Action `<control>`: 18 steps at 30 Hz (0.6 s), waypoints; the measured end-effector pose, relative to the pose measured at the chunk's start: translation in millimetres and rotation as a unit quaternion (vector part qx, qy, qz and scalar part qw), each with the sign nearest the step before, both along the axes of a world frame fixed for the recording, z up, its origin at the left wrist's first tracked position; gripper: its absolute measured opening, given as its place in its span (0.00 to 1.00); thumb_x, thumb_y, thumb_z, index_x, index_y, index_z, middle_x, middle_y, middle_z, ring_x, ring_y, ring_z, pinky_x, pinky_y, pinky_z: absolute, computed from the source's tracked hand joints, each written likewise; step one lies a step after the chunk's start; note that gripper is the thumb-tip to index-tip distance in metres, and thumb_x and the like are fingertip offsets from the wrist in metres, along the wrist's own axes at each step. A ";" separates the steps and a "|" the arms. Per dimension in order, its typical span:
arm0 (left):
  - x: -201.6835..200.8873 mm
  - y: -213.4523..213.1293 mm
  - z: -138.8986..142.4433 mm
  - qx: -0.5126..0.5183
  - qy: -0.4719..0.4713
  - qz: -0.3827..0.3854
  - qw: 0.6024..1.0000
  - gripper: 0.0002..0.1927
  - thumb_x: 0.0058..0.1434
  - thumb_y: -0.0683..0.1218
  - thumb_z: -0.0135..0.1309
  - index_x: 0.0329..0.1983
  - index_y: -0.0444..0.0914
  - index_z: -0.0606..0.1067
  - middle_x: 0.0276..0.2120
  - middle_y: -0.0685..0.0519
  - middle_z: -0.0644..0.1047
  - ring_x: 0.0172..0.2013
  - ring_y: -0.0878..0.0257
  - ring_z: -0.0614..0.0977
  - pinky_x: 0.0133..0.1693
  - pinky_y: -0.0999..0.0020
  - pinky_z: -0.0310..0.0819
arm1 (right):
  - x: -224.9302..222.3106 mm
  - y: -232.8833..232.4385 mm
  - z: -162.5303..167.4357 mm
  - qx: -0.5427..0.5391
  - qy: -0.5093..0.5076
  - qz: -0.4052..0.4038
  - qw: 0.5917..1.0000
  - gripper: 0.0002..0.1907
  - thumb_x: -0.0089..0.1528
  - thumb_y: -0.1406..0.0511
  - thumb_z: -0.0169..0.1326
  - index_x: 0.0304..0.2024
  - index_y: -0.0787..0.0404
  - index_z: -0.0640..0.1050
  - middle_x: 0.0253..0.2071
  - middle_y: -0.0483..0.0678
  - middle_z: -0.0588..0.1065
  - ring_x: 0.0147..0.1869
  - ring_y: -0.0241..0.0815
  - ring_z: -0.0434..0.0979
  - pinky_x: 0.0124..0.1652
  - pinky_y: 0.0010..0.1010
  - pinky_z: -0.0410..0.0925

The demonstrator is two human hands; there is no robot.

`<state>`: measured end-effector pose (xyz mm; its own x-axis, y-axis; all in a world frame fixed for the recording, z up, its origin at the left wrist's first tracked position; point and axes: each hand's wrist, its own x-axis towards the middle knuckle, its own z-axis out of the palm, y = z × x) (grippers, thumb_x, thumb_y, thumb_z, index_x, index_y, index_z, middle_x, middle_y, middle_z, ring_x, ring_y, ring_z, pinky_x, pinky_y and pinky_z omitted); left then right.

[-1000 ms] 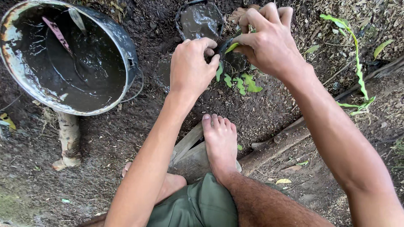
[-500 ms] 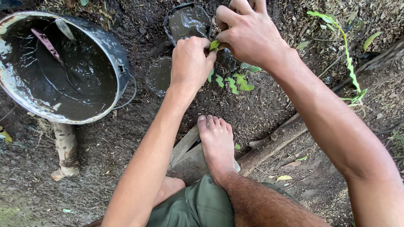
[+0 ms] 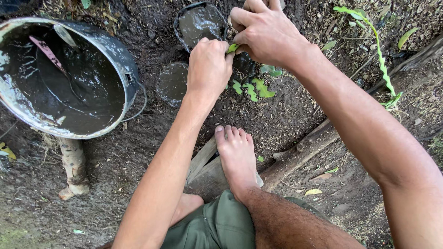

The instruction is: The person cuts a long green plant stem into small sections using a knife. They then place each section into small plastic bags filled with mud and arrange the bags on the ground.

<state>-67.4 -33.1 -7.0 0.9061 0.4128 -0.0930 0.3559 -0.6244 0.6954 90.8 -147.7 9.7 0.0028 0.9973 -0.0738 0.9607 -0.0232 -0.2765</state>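
At nine to ten o'clock a large metal bucket [image 3: 69, 76] is sitting on the dark soil [image 3: 295, 115], holding thick grey mud, with a pinkish stick [image 3: 48, 55] leaning inside it. Below it, at about eight o'clock, a pale stub of wood [image 3: 73, 168] is lying on the ground. Just right of the bucket a small round mould of wet mud [image 3: 173, 83] is resting in the dirt, and at twelve o'clock a dark tub [image 3: 200, 23] is holding more mud.

The left hand [image 3: 208, 69] is reaching up from six o'clock, fingers curled narrow and pinching one end of a small green leaf [image 3: 232, 48]. The right hand [image 3: 265, 32] is coming in from four o'clock, its fingers bent close and gripping the other end of the same leaf, so the two hands are touching at the leaf, just above centre. Directly under them a low green seedling [image 3: 254, 87] is spreading its leaves over the soil.

At centre a bare foot [image 3: 237, 157] is pressing on a wooden plank [image 3: 207, 170], with green shorts [image 3: 217, 223] at six o'clock. At one to two o'clock a tall thin shoot [image 3: 380, 60] is arching up
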 end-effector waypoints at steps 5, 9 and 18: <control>3.8 4.6 9.3 -0.005 0.028 0.018 0.999 0.07 0.56 0.43 0.67 0.31 0.34 0.83 0.26 0.39 0.80 0.32 0.44 0.82 0.40 0.52 0.76 | 1.7 -6.1 30.7 0.060 0.057 -0.045 0.996 0.11 0.56 0.60 0.70 0.40 0.52 0.86 0.47 0.43 0.71 0.59 0.46 0.68 0.62 0.47 0.57; 4.0 12.9 22.6 -0.067 -0.026 0.039 0.997 0.09 0.50 0.42 0.67 0.33 0.34 0.84 0.26 0.43 0.83 0.30 0.48 0.84 0.37 0.55 0.77 | 3.6 -36.0 52.3 0.050 0.115 -0.151 0.981 0.10 0.62 0.64 0.71 0.46 0.52 0.87 0.45 0.45 0.70 0.56 0.46 0.68 0.57 0.44 0.57; 19.2 11.2 14.2 -0.049 -0.010 0.005 0.999 0.05 0.59 0.42 0.64 0.34 0.35 0.85 0.25 0.41 0.81 0.26 0.49 0.84 0.33 0.57 0.78 | -15.2 -109.6 36.7 0.079 0.191 -0.359 0.910 0.06 0.69 0.63 0.66 0.48 0.54 0.85 0.42 0.44 0.74 0.45 0.34 0.73 0.44 0.26 0.68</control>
